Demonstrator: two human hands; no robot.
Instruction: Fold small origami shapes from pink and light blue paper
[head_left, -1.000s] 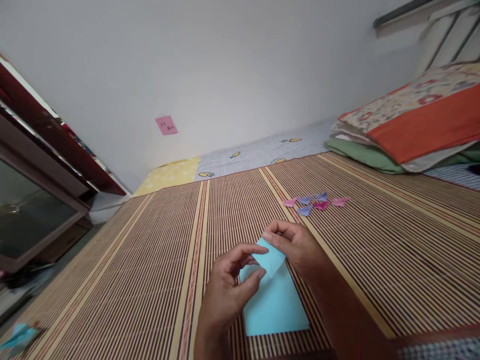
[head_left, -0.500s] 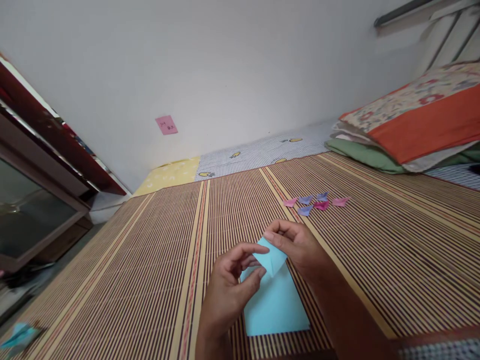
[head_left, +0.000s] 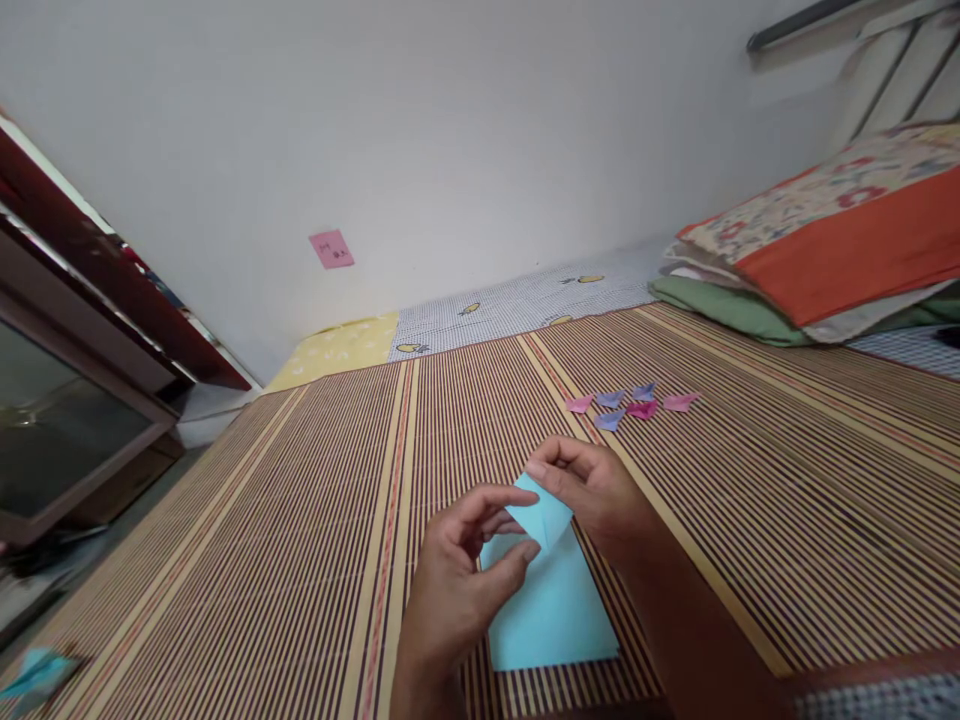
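Observation:
A small piece of light-blue paper (head_left: 553, 518), folded into a diamond shape with a crease down its middle, is held up between my hands. My right hand (head_left: 592, 488) pinches its upper corner between thumb and fingers. On the left side, the index finger of my left hand (head_left: 459, 578) lies across the paper's face, and the thumb is at its lower corner. Beneath it, a larger light-blue sheet (head_left: 559, 625) lies flat on the striped mat (head_left: 315, 540). My left hand partly covers that sheet.
Several small pink and purple folded papers (head_left: 641, 410) lie beyond my right hand. A blue folded paper (head_left: 37, 675) is at the lower left. Pillows and bedding (head_left: 832, 250) are stacked at the right. A pink note (head_left: 331, 249) is on the wall.
My left thumb has shifted slightly to the right and up, onto the lower corner of the folded paper. My right hand keeps its pinch almost unmoved.

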